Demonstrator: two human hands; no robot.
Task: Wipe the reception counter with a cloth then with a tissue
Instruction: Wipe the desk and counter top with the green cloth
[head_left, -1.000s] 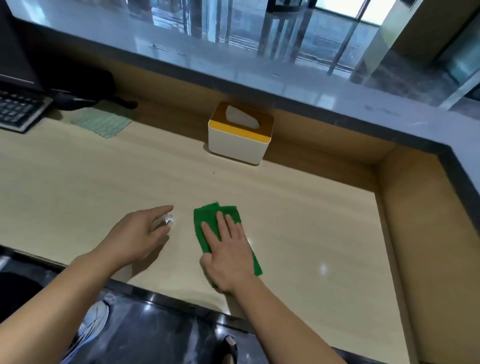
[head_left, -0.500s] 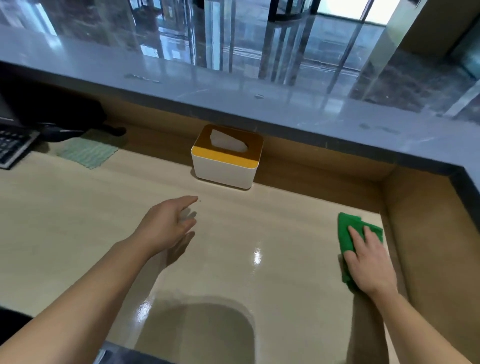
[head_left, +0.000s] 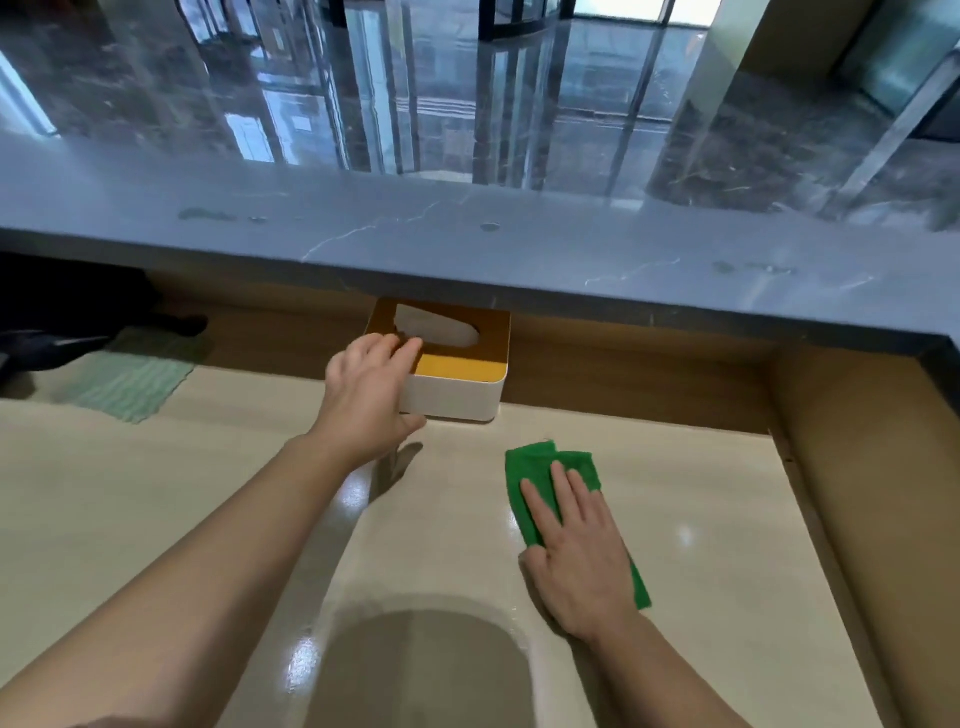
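A folded green cloth lies on the pale wooden counter, right of centre. My right hand presses flat on it with straight fingers. A white tissue box with an orange-brown lid stands at the back under the stone ledge, and a white tissue shows in its slot. My left hand lies over the box's left top corner. Its fingertips touch the slot's edge and its thumb sits low by the box's front. It pinches nothing that I can see.
A grey stone ledge overhangs the back of the counter. A wooden side wall closes the right end. A pale green cloth lies at the back left beside dark equipment.
My left hand has moved forward from mid-counter onto the tissue box. My right hand has slid the green cloth back left from the right wall. The camera has leaned in closer.
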